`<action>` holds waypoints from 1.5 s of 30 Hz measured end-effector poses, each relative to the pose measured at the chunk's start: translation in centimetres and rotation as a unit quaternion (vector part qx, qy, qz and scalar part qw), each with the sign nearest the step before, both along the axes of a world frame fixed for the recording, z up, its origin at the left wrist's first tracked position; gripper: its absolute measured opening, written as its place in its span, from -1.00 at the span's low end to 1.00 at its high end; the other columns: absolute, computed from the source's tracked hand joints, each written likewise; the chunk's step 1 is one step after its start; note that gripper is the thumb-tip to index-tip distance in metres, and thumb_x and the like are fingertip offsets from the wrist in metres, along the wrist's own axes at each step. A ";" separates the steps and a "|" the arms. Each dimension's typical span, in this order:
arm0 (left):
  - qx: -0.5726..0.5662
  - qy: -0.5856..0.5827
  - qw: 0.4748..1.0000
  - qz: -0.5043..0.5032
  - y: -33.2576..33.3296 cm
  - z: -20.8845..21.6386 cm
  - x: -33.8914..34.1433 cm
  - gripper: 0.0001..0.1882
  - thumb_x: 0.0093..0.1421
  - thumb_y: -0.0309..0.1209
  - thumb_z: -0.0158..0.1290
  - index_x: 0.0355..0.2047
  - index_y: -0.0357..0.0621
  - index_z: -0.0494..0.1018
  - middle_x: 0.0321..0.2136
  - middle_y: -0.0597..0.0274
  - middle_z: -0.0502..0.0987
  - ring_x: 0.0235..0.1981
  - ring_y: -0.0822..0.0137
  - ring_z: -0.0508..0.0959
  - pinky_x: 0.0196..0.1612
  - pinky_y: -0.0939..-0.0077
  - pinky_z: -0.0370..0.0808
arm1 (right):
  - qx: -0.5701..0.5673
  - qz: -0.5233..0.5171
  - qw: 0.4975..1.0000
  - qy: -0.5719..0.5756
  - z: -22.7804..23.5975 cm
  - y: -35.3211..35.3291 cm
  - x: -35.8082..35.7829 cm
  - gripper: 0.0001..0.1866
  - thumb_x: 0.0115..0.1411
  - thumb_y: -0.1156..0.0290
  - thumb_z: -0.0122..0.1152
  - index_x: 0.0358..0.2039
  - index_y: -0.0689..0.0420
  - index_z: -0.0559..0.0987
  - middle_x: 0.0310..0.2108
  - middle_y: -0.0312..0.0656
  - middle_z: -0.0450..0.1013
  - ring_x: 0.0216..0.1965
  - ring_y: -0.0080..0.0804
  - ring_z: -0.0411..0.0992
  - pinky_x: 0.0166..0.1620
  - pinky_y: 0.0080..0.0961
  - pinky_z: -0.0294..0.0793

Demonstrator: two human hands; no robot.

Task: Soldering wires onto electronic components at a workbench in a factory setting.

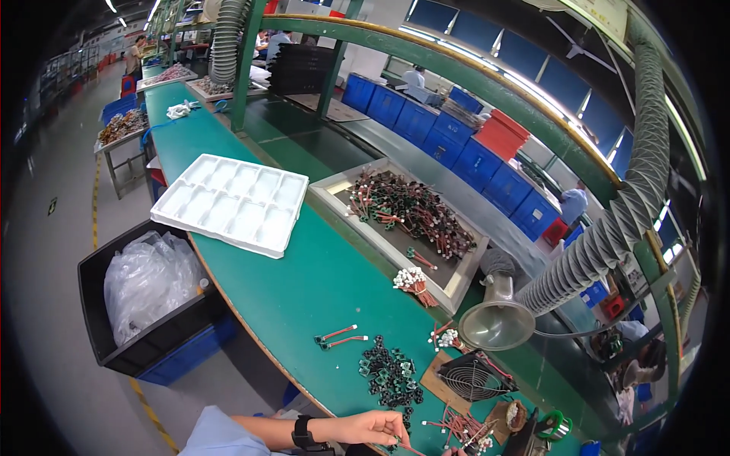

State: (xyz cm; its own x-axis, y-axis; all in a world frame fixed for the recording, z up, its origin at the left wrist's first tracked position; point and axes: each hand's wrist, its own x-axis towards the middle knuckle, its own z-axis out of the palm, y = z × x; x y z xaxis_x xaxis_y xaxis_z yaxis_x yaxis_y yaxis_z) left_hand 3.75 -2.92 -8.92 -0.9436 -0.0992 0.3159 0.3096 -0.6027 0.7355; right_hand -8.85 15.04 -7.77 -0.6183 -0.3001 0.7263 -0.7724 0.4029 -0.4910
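1. Left grip (379, 427) pinches a red wire lead (412, 450) over the green desk (266, 296).
2. Right grip (454, 451), cropped: I can't tell.
3. The lead looks light, limp (ends probably fragile); best held mid-wire.

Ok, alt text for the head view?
A person's left hand holds a red wire at a green bench, the right hand barely in frame. Nearby lie small dark parts, a fan and wire bundles; beyond, a white tray and a heap of wired parts.
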 end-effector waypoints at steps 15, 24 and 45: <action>0.004 -0.030 0.999 0.016 0.4 0.6 -0.9 -0.89 0.20 -0.46 -0.04 -0.32 -0.17 0.26 -0.18 0.16 0.46 -0.12 0.44 0.41 -0.07 0.55 0.31 | -0.012 0.005 1.000 -0.010 1.6 -0.3 0.5 -0.84 0.08 0.58 0.20 -0.29 0.25 0.48 -0.34 0.00 0.41 -0.34 -0.24 0.40 -0.24 -0.40 0.43; 0.004 -0.069 0.998 -0.004 0.0 1.4 -0.2 -0.87 0.19 -0.46 -0.03 -0.33 -0.19 0.25 -0.19 0.09 0.46 -0.11 0.37 0.42 -0.03 0.49 0.30 | 0.065 0.050 0.996 0.023 0.2 0.7 -1.3 -0.83 0.07 0.60 0.19 -0.28 0.26 0.49 -0.36 -0.03 0.41 -0.35 -0.21 0.40 -0.25 -0.39 0.42; -0.023 -0.101 0.994 0.037 0.1 0.8 -0.5 -0.91 0.19 -0.54 -0.05 -0.32 -0.16 0.26 -0.15 0.02 0.45 -0.06 0.30 0.42 0.00 0.43 0.31 | 0.001 -0.021 1.000 0.002 0.1 0.5 -0.2 -0.74 0.03 0.52 0.25 -0.21 0.19 0.50 -0.30 0.05 0.40 -0.30 -0.11 0.42 -0.19 -0.39 0.42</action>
State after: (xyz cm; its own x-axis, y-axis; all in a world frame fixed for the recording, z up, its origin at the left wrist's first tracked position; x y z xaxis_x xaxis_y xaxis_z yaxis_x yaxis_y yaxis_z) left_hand 3.29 -2.82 -8.09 -0.9788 -0.1608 0.1266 0.1952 -0.5477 0.8136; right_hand -9.08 15.51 -7.63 -0.6273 -0.2759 0.7282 -0.7568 0.4365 -0.4865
